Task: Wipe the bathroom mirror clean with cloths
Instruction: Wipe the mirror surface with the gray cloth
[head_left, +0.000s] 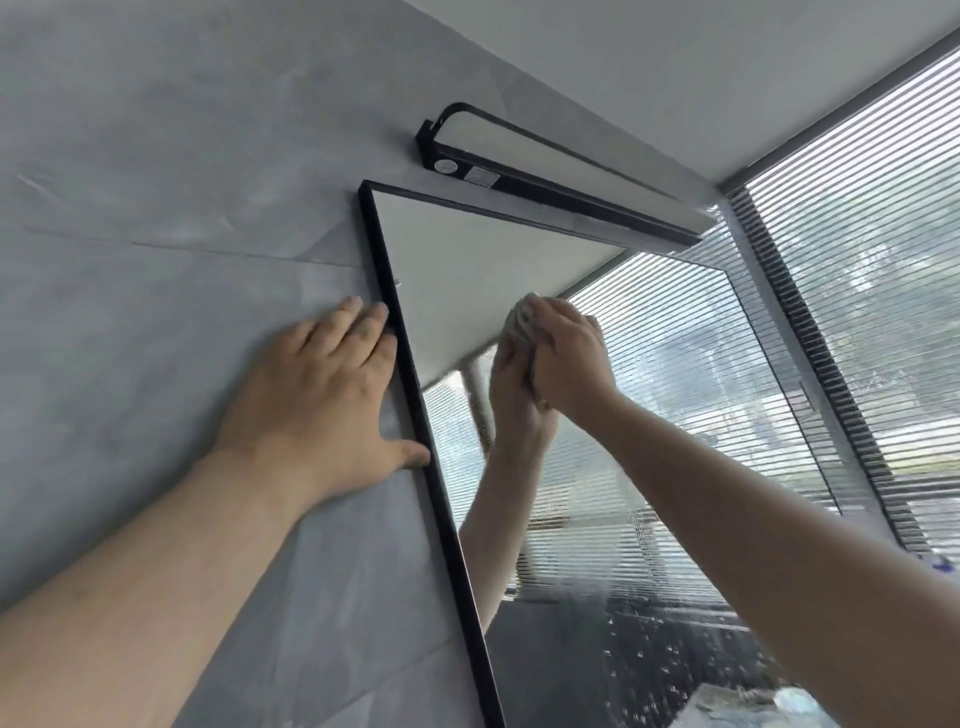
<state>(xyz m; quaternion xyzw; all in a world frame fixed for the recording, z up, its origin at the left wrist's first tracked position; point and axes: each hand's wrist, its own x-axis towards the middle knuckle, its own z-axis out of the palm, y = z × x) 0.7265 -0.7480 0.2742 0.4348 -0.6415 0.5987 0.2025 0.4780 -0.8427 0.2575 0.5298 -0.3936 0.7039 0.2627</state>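
Item: black-framed rectangular wall mirror (467, 270), upper part being wiped. I'm seeing R hand (569, 358) curling fingers (558, 319) round crumpled grey cloth (521, 318), pressing it on the glass. L hand (322, 395) is lying flat on grey tiled wall (130, 260), fingers straight and touching the frame. Next, I'm judging: strokes working down twd water droplets (649, 665).

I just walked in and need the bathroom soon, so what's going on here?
A person is wiping the mirror. Their right hand grips a bunched grey cloth and presses it against the upper part of the glass. The left hand lies flat on the grey wall beside the mirror, with its thumb and fingertips at the black frame. Water droplets and streaks cover the lower glass, so the job looks unfinished.
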